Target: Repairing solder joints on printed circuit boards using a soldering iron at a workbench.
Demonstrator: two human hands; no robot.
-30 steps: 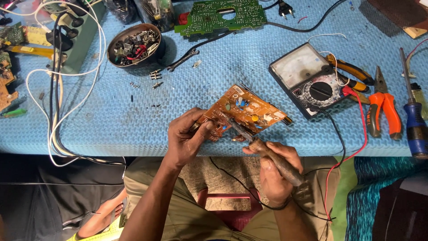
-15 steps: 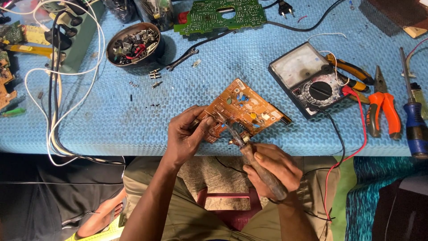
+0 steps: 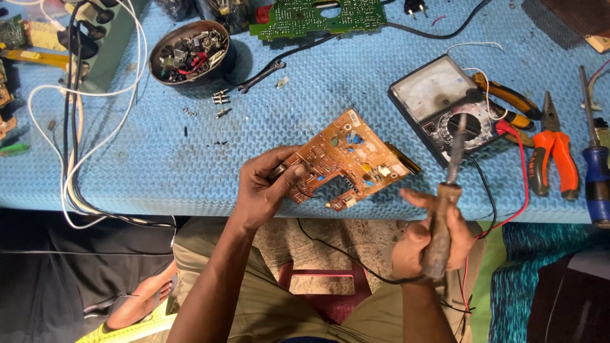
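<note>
Lifted clear of the orange circuit board (image 3: 346, 159), the soldering iron (image 3: 445, 209) now stands almost upright off to the right, where half a second ago its tip lay against the board's near edge. In the head view, the right hand (image 3: 432, 238) has swung out to the right of the board and sits below the table edge, fingers wrapped tight around the iron's worn handle; the dark tip points up across the dial of the analogue multimeter (image 3: 448, 108) without visibly touching it. The left hand (image 3: 270, 187) has not shifted: thumb and fingers are clamped on the board's lower left corner, holding it tilted, copper side up, just above the blue foam mat (image 3: 190, 146) near its front edge. Contact between tip and board is therefore broken, which suggests one joint has been finished or the iron is being repositioned. To the right of the meter lie orange-handled pliers (image 3: 553, 152) and a blue-handled screwdriver (image 3: 597, 178). At the back left stands a round bowl of small parts (image 3: 190, 51), with a green circuit board (image 3: 318, 16) beside it.
</note>
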